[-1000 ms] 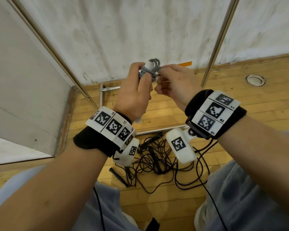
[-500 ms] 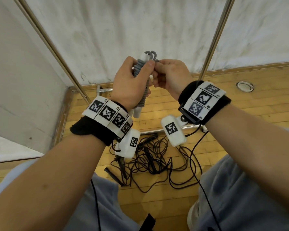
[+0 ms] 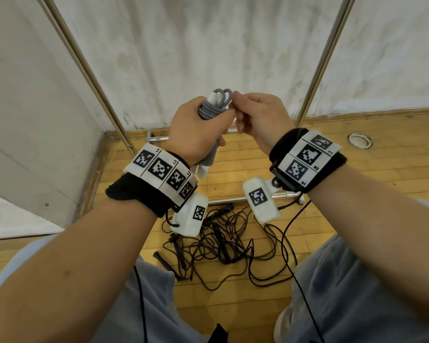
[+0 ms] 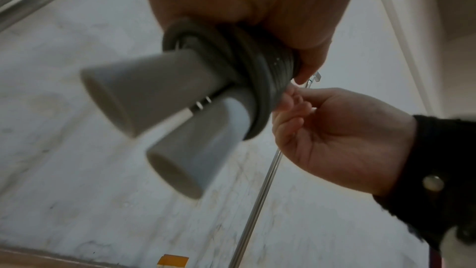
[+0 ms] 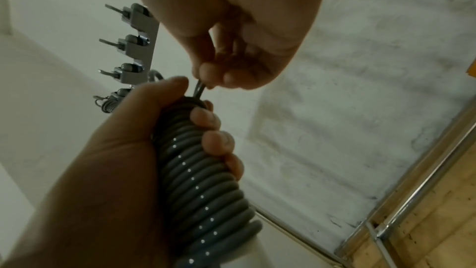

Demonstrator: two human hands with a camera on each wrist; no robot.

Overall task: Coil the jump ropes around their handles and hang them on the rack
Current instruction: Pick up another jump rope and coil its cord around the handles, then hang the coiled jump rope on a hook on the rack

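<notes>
A grey jump rope (image 3: 209, 108) is coiled tightly around its two white handles (image 4: 159, 109). My left hand (image 3: 196, 131) grips the coiled bundle (image 5: 203, 186) upright at chest height, fingers wrapped round the turns. My right hand (image 3: 255, 117) pinches the rope's loose end (image 5: 199, 89) at the top of the bundle, beside a small loop (image 3: 222, 95). The rack's hook strip (image 5: 136, 42) shows up and left in the right wrist view, with another coiled rope (image 5: 108, 105) hanging on a lower hook.
A tangle of black jump ropes (image 3: 223, 243) lies on the wooden floor between my knees. Two metal rack poles (image 3: 322, 60) rise against the white wall, with a base bar (image 3: 245, 198) on the floor. A round floor fitting (image 3: 359, 141) sits at right.
Both hands have shifted slightly with the bundle; the left hand's grip moved up over the coils. The right hand keeps pinching the rope end at the top.
</notes>
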